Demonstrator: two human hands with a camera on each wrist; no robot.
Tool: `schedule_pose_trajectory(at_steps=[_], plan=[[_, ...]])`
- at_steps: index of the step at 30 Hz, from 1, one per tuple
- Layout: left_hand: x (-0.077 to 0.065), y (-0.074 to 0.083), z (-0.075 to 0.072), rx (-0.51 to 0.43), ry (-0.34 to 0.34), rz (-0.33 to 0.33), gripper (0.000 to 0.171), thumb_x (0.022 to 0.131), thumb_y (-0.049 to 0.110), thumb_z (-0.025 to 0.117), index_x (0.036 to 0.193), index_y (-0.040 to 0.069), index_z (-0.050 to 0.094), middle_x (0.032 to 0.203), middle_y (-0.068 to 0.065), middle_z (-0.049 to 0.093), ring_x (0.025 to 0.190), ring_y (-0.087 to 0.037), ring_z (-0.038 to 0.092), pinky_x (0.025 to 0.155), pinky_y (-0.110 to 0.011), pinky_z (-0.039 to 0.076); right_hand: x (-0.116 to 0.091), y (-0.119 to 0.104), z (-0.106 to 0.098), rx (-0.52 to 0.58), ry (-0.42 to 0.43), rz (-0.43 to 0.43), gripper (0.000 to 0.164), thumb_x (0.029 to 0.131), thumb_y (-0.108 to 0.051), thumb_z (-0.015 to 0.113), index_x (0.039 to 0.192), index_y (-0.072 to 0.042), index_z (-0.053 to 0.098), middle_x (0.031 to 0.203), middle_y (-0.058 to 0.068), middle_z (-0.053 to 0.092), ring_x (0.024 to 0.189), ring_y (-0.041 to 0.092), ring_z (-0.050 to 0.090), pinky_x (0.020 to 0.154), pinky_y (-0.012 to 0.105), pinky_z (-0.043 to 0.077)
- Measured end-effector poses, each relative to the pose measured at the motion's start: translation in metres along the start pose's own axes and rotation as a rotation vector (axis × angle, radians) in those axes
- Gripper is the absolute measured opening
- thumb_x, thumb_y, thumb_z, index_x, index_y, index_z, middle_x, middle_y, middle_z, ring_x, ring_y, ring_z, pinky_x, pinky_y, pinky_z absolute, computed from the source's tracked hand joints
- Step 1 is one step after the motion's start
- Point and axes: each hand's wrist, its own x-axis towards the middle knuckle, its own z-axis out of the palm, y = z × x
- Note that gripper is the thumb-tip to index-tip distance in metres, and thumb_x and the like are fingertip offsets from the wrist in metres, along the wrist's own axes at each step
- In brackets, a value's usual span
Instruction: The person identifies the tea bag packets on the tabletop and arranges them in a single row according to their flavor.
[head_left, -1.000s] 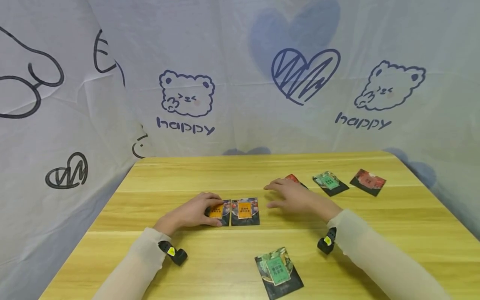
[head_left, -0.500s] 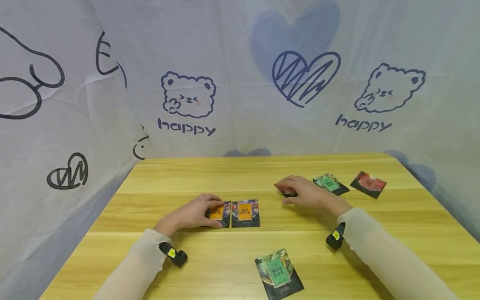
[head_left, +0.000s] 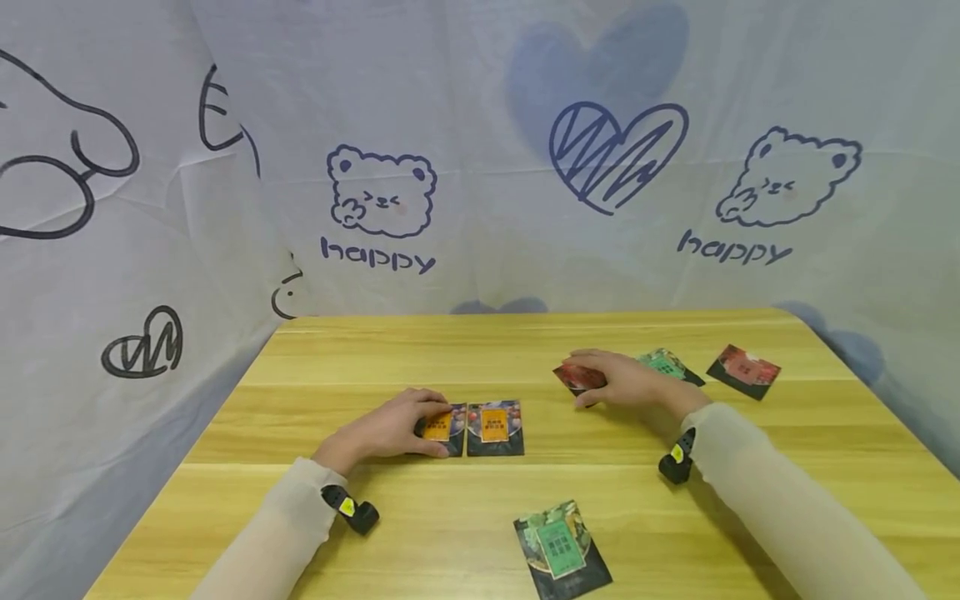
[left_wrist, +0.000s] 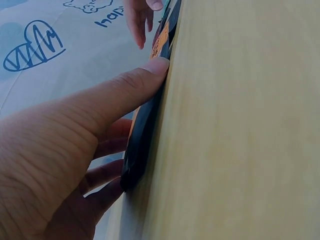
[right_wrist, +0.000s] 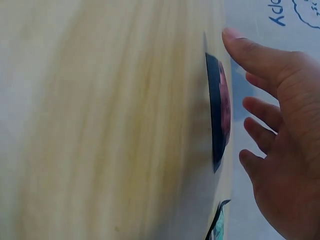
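In the head view my left hand point(head_left: 396, 423) spans a flat dark sachet with an orange label point(head_left: 437, 428). Its thumb point(left_wrist: 157, 66) lies on the near edge in the left wrist view, the other fingers around the far and left edges. A matching orange-labelled sachet point(head_left: 495, 427) lies just right of it, side by side. My right hand point(head_left: 630, 385) reaches over a red-labelled sachet point(head_left: 577, 377). In the right wrist view that sachet point(right_wrist: 218, 107) lies on the table, and the loosely bent fingers and thumb hover above it with a gap.
A green-labelled sachet point(head_left: 666, 362), partly behind the right hand, and a second red-labelled one point(head_left: 744, 371) lie at the back right. Another green-labelled sachet point(head_left: 562, 550) lies tilted near the front. White cloth point(head_left: 480, 208) with drawings hangs behind the wooden table point(head_left: 360, 350).
My right hand has moved right from beside the orange-labelled sachets to over the red-labelled sachet, uncovering its left part. The left hand has stayed on its orange-labelled sachet.
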Motion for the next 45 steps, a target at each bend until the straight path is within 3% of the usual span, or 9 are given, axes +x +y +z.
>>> schedule_pose_trajectory(at_steps=[8, 17, 27, 38, 45], plan=[[0.002, -0.001, 0.003, 0.008, -0.002, 0.003, 0.076, 0.085, 0.057, 0.069, 0.144, 0.012, 0.051, 0.144, -0.007, 0.045, 0.134, -0.029, 0.039, 0.108, -0.048, 0.035, -0.001, 0.011, -0.001, 0.060, -0.038, -0.001, 0.067, 0.092, -0.033, 0.071, 0.148, -0.009, 0.043, 0.149, 0.019, 0.037, 0.131, 0.039, 0.041, 0.102, 0.057, 0.037], [0.001, -0.003, 0.002, 0.009, 0.002, -0.004, 0.078, 0.084, 0.059, 0.068, 0.144, 0.013, 0.051, 0.144, -0.007, 0.045, 0.134, -0.028, 0.040, 0.108, -0.048, 0.035, 0.001, 0.012, -0.002, 0.015, -0.069, -0.010, 0.060, 0.097, -0.027, 0.064, 0.150, -0.011, 0.043, 0.155, 0.019, 0.029, 0.139, 0.044, 0.028, 0.107, 0.060, 0.029], [0.001, -0.003, 0.002, 0.008, 0.003, 0.001, 0.078, 0.084, 0.060, 0.068, 0.144, 0.012, 0.051, 0.144, -0.007, 0.045, 0.133, -0.028, 0.040, 0.108, -0.047, 0.036, -0.001, 0.009, 0.000, -0.050, -0.036, -0.033, 0.059, 0.097, -0.032, 0.064, 0.148, -0.009, 0.046, 0.151, 0.021, 0.035, 0.136, 0.046, 0.032, 0.105, 0.061, 0.032], [-0.002, -0.002, 0.004, 0.008, -0.001, -0.017, 0.077, 0.084, 0.058, 0.069, 0.144, 0.012, 0.051, 0.144, -0.007, 0.044, 0.134, -0.029, 0.039, 0.108, -0.048, 0.036, -0.006, 0.003, 0.006, -0.100, -0.004, 0.026, 0.066, 0.093, -0.044, 0.064, 0.147, -0.010, 0.047, 0.145, 0.021, 0.040, 0.129, 0.043, 0.041, 0.101, 0.060, 0.037], [0.000, -0.002, 0.002, -0.007, 0.001, -0.013, 0.078, 0.085, 0.057, 0.069, 0.145, 0.012, 0.050, 0.145, -0.008, 0.043, 0.134, -0.030, 0.039, 0.108, -0.048, 0.036, -0.008, 0.000, 0.005, -0.107, 0.011, 0.049, 0.067, 0.093, -0.045, 0.064, 0.147, -0.009, 0.047, 0.145, 0.020, 0.042, 0.130, 0.043, 0.041, 0.103, 0.059, 0.036]])
